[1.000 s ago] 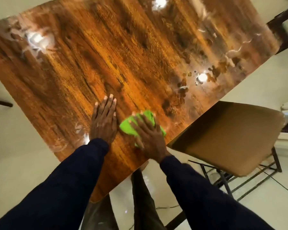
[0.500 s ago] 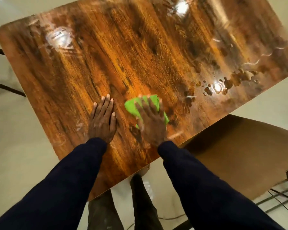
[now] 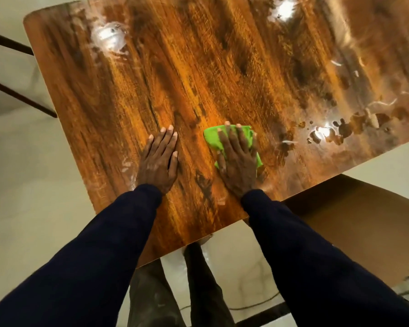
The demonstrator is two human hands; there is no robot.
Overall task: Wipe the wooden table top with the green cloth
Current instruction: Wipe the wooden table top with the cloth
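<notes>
Head view shows wiping under way: right hand (image 3: 237, 161) flat, pressing the green cloth (image 3: 213, 138) on the table (image 3: 198, 67), left hand (image 3: 159, 161) flat beside it; next, the wet patches (image 3: 340, 131) rightward.

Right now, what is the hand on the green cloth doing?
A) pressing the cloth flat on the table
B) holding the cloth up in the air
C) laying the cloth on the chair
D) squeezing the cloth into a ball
A: the right hand lies with straight fingers on top of the green cloth, which sits flat on the table.
</notes>
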